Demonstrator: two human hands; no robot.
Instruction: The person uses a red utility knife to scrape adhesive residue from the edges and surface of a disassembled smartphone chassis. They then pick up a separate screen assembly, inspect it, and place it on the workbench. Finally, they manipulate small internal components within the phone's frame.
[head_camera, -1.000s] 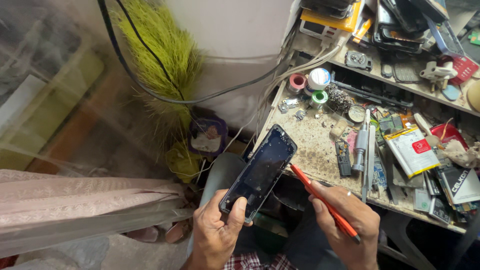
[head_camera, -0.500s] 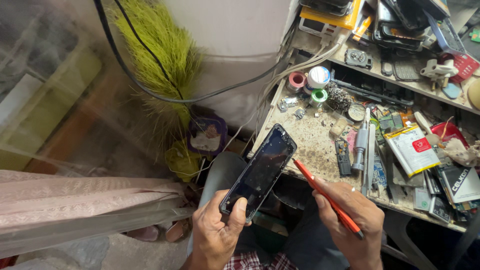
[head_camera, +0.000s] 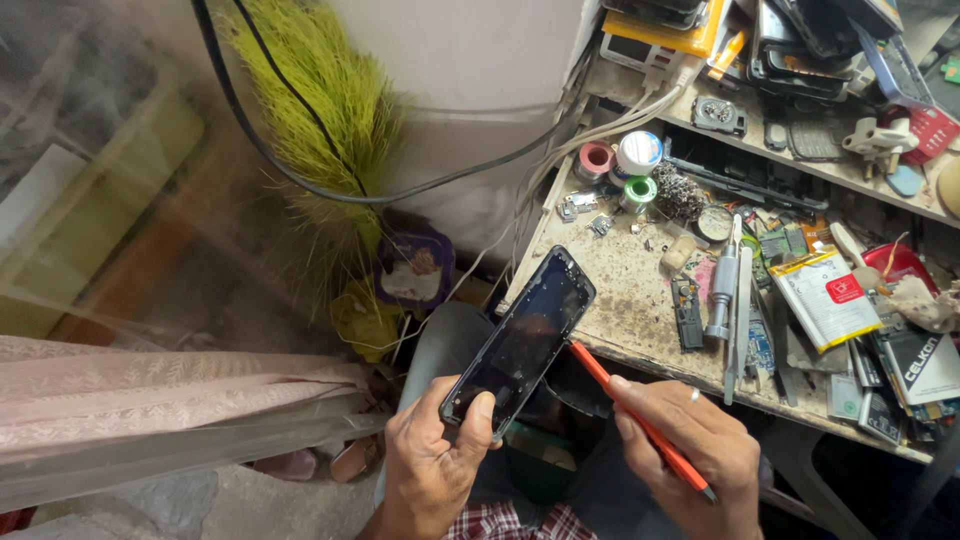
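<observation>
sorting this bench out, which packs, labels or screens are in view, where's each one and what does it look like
Phone: held in the left hand, dark glossy slab, screen unlit.
White pouch: flat on the workbench right of the tools, white with a red label and a yellow edge.
Black packet: right of the pouch, black with white print.
Yellow-and-white box: on the shelf at the top, flat.
Right hand: holds a red tool.

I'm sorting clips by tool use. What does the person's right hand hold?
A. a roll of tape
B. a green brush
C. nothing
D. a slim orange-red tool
D: the right hand grips a slim orange-red tool, its tip by the edge of the phone that the left hand holds.
</observation>
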